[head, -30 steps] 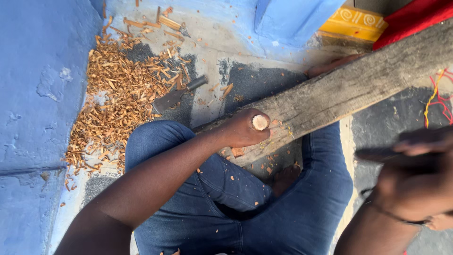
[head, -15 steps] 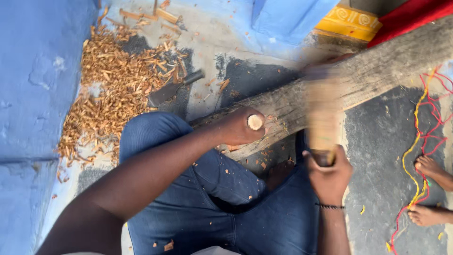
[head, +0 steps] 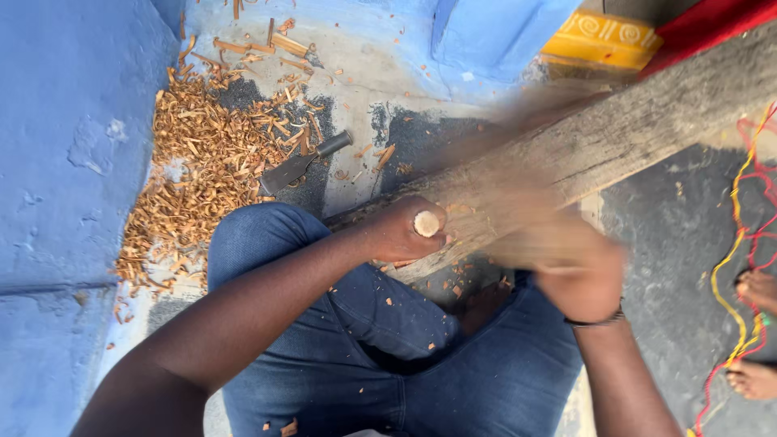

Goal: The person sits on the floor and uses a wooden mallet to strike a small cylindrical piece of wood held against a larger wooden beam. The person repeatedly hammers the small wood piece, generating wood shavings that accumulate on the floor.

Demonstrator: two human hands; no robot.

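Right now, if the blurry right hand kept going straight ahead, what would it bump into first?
Probably the long wooden beam, just beyond the right hand. The blur hides the exact spot.

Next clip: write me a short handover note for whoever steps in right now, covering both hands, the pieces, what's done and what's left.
Left hand: closed round a short wooden peg, its cut end facing up, held against the log.
Right hand: motion-blurred beside the peg; whether it grips anything cannot be told.
Log: lies slanted across the lap.
Done: a pile of shavings lies on the floor to the left, with a hatchet at its edge.
Left: the peg is in hand, apparently not finished.
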